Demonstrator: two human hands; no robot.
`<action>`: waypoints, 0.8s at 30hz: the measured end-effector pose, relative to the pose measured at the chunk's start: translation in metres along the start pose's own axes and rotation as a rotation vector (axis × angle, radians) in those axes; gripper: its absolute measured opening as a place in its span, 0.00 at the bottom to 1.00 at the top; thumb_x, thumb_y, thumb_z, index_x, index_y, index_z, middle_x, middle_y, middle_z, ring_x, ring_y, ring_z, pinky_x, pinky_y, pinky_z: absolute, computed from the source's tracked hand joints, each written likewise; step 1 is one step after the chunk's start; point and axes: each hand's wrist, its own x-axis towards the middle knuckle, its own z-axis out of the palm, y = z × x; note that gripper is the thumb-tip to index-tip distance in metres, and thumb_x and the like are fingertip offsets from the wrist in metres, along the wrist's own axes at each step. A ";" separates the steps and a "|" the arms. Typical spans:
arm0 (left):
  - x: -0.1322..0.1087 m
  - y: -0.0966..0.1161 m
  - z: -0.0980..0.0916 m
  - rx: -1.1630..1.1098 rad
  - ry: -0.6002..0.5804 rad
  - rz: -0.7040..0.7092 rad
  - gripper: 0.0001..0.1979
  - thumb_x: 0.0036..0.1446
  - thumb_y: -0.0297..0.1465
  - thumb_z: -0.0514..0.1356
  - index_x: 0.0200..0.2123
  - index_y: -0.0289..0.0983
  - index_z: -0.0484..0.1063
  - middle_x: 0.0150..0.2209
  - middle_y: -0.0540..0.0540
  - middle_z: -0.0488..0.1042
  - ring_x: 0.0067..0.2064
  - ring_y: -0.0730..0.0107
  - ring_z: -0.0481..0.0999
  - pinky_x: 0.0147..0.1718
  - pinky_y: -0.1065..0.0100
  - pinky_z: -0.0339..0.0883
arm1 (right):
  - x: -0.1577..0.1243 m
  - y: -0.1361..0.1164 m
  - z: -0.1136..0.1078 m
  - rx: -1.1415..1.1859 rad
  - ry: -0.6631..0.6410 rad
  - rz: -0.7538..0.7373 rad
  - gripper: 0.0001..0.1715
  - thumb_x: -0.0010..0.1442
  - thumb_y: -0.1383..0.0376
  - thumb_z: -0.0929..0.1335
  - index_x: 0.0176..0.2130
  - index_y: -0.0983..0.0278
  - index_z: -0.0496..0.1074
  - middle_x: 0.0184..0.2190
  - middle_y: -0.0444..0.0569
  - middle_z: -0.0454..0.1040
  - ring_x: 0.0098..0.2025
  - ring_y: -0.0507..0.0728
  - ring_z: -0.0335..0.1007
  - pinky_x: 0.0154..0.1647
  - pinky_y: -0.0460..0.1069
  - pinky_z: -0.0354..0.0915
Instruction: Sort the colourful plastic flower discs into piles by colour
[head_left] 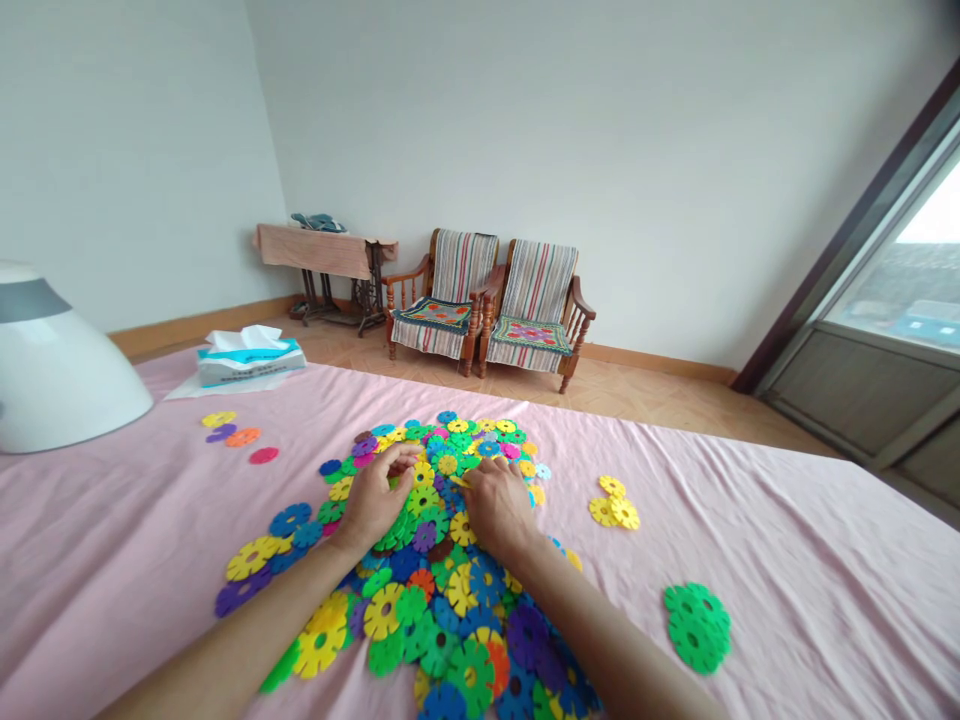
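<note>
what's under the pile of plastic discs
The pile of plastic discs lies on a pink cloth, which shows along both sides and the far edge. Whatever is directly beneath the middle is covered and cannot be seen.

The left edge crops a white container (67,375), and the right hand (499,500) partly hides a yellow disc (459,482).

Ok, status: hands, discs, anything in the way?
Left hand open at disc pile; right hand by yellow disc, grip unclear. Tissue box left of pile, apart.
</note>
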 end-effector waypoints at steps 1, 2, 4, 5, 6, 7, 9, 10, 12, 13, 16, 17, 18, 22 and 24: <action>0.000 0.000 0.000 -0.001 0.001 0.000 0.14 0.52 0.31 0.53 0.41 0.37 0.73 0.35 0.46 0.78 0.37 0.64 0.77 0.39 0.63 0.72 | 0.000 0.001 0.000 0.019 0.011 -0.005 0.14 0.63 0.63 0.63 0.30 0.63 0.74 0.33 0.52 0.75 0.41 0.59 0.67 0.43 0.52 0.58; 0.000 0.000 0.000 -0.001 0.002 0.000 0.14 0.52 0.31 0.54 0.41 0.37 0.73 0.35 0.46 0.78 0.36 0.64 0.77 0.39 0.63 0.72 | 0.000 0.004 0.000 0.047 0.034 0.003 0.16 0.64 0.64 0.62 0.29 0.63 0.74 0.32 0.51 0.74 0.40 0.58 0.68 0.42 0.50 0.58; -0.001 0.000 0.000 -0.002 0.003 -0.001 0.14 0.52 0.31 0.54 0.41 0.37 0.73 0.34 0.46 0.78 0.36 0.64 0.78 0.39 0.63 0.73 | -0.002 0.014 -0.005 0.120 0.109 0.047 0.17 0.64 0.65 0.61 0.27 0.64 0.73 0.31 0.51 0.74 0.38 0.56 0.68 0.41 0.48 0.59; -0.001 -0.001 0.000 -0.003 0.002 -0.001 0.14 0.52 0.31 0.54 0.41 0.37 0.73 0.34 0.46 0.78 0.36 0.65 0.78 0.39 0.63 0.73 | -0.003 0.023 -0.008 0.154 0.149 0.080 0.18 0.64 0.64 0.61 0.27 0.64 0.72 0.31 0.50 0.73 0.37 0.55 0.68 0.39 0.47 0.59; -0.001 -0.001 0.000 -0.004 0.001 0.000 0.14 0.52 0.31 0.54 0.41 0.37 0.73 0.34 0.46 0.78 0.36 0.65 0.78 0.38 0.63 0.73 | -0.004 0.034 -0.013 0.186 0.185 0.119 0.17 0.64 0.64 0.61 0.27 0.64 0.72 0.30 0.50 0.73 0.35 0.55 0.68 0.38 0.47 0.59; -0.001 -0.001 0.000 -0.007 0.000 0.001 0.14 0.52 0.31 0.54 0.41 0.37 0.73 0.34 0.46 0.78 0.35 0.65 0.78 0.38 0.64 0.73 | -0.006 0.047 -0.018 0.212 0.209 0.163 0.17 0.64 0.64 0.61 0.27 0.64 0.72 0.29 0.49 0.73 0.33 0.54 0.68 0.36 0.46 0.59; -0.001 -0.001 0.001 -0.014 -0.003 0.004 0.14 0.52 0.31 0.54 0.41 0.36 0.73 0.34 0.46 0.78 0.35 0.65 0.78 0.38 0.64 0.73 | -0.011 0.080 -0.028 0.247 0.240 0.270 0.11 0.61 0.62 0.63 0.33 0.64 0.72 0.27 0.47 0.74 0.30 0.54 0.68 0.32 0.46 0.58; -0.001 -0.001 0.001 -0.018 -0.004 0.006 0.14 0.52 0.31 0.54 0.41 0.37 0.73 0.34 0.46 0.78 0.35 0.66 0.78 0.38 0.64 0.73 | -0.015 0.098 -0.032 0.239 0.261 0.346 0.11 0.60 0.62 0.63 0.37 0.64 0.72 0.26 0.46 0.74 0.29 0.54 0.69 0.30 0.45 0.58; -0.001 -0.001 0.001 -0.025 -0.005 0.009 0.13 0.52 0.31 0.54 0.41 0.37 0.73 0.34 0.46 0.78 0.35 0.66 0.78 0.38 0.64 0.73 | -0.024 0.134 -0.038 0.158 0.275 0.508 0.13 0.60 0.61 0.62 0.40 0.63 0.72 0.27 0.47 0.76 0.29 0.54 0.70 0.29 0.46 0.57; -0.001 -0.001 0.001 -0.028 -0.005 0.010 0.13 0.53 0.30 0.54 0.41 0.37 0.73 0.34 0.46 0.78 0.35 0.66 0.78 0.38 0.64 0.73 | -0.029 0.150 -0.040 0.110 0.246 0.561 0.14 0.60 0.61 0.61 0.41 0.62 0.72 0.28 0.47 0.77 0.29 0.54 0.71 0.29 0.46 0.57; -0.001 0.000 0.001 -0.036 -0.007 0.015 0.13 0.52 0.30 0.54 0.40 0.37 0.73 0.34 0.46 0.78 0.35 0.66 0.78 0.38 0.64 0.73 | -0.045 0.187 -0.042 -0.005 0.171 0.669 0.15 0.60 0.61 0.61 0.40 0.61 0.73 0.31 0.48 0.78 0.32 0.56 0.73 0.29 0.47 0.58; -0.001 0.000 0.001 -0.039 -0.008 0.016 0.13 0.52 0.30 0.54 0.40 0.37 0.73 0.34 0.46 0.78 0.35 0.66 0.78 0.38 0.64 0.73 | -0.049 0.194 -0.042 -0.024 0.158 0.688 0.15 0.59 0.61 0.61 0.40 0.61 0.74 0.31 0.48 0.78 0.32 0.56 0.73 0.29 0.47 0.58; -0.001 0.001 0.001 -0.041 -0.008 0.017 0.12 0.52 0.30 0.54 0.40 0.37 0.73 0.34 0.46 0.78 0.35 0.66 0.78 0.38 0.64 0.73 | -0.052 0.198 -0.041 -0.037 0.152 0.701 0.15 0.59 0.61 0.61 0.40 0.62 0.74 0.32 0.49 0.78 0.34 0.57 0.74 0.30 0.48 0.59; -0.001 0.003 0.000 -0.048 -0.006 0.019 0.12 0.52 0.30 0.55 0.39 0.37 0.73 0.33 0.47 0.78 0.34 0.66 0.78 0.38 0.64 0.74 | -0.051 0.182 -0.036 -0.075 0.220 0.668 0.17 0.57 0.63 0.63 0.45 0.63 0.73 0.42 0.54 0.76 0.41 0.60 0.73 0.37 0.51 0.61; -0.001 0.004 -0.001 -0.052 -0.008 0.021 0.12 0.52 0.30 0.55 0.40 0.38 0.73 0.33 0.47 0.78 0.35 0.66 0.78 0.38 0.64 0.73 | -0.044 0.157 -0.031 0.013 0.266 0.545 0.16 0.58 0.64 0.62 0.44 0.64 0.73 0.41 0.53 0.76 0.40 0.58 0.73 0.39 0.50 0.62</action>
